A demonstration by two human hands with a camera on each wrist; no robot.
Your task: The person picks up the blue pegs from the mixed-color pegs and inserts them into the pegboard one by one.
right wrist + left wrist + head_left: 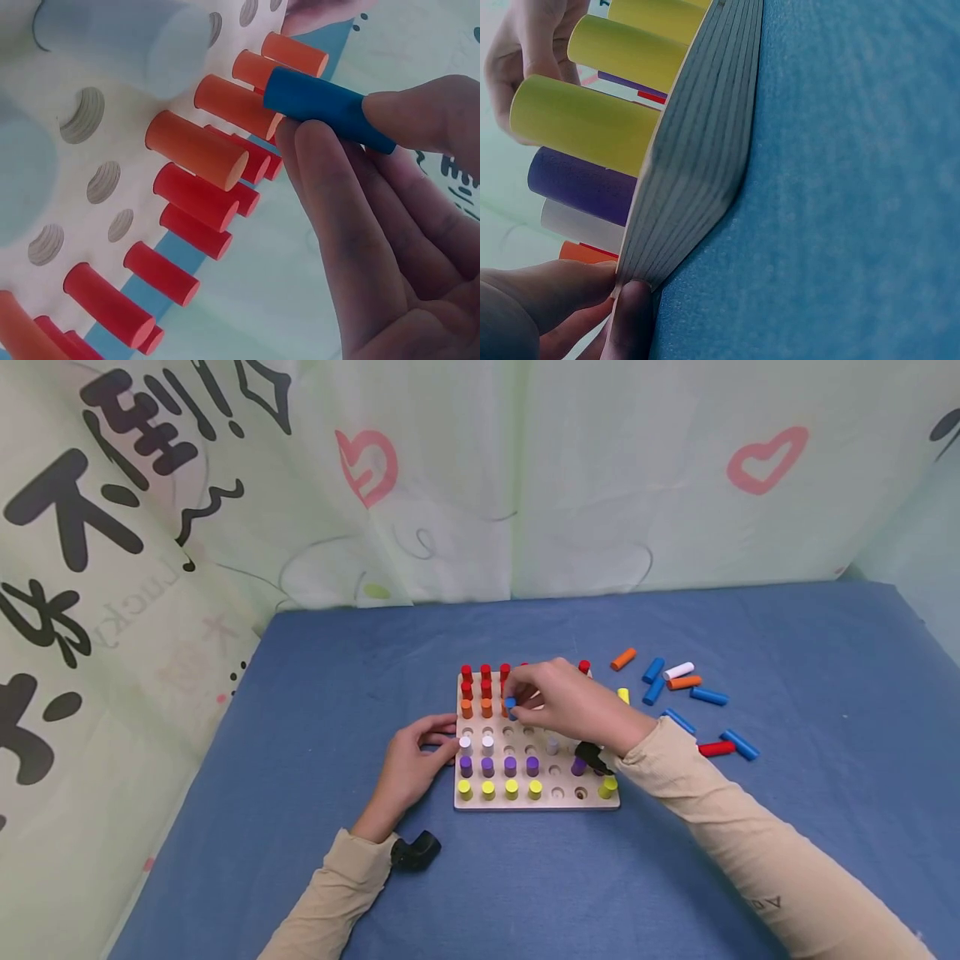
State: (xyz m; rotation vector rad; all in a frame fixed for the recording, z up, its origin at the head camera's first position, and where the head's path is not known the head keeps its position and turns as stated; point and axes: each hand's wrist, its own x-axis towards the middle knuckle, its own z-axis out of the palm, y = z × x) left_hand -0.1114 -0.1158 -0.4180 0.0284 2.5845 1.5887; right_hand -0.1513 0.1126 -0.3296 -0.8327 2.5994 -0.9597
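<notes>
A wooden pegboard [543,802] lies on the table, with rows of coloured pegs standing in its holes. My right hand [562,697] is over the board's upper middle. Between thumb and fingers it pinches a blue peg [322,109], tilted and apart from the board, near the standing orange pegs [196,150]. At the board's left side, my left hand [411,764] holds the edge near a corner, thumb and fingertips against the wood. Yellow pegs [512,790], purple pegs [510,767] and white pegs [487,745] fill part of the nearer rows. My right arm hides some holes.
Loose pegs lie scattered right of the board, among them several blue pegs [708,696], an orange peg [623,659], a white peg [678,671] and a red peg [716,748]. A blue cloth [300,710] covers the table, and a printed curtain [562,527] hangs behind.
</notes>
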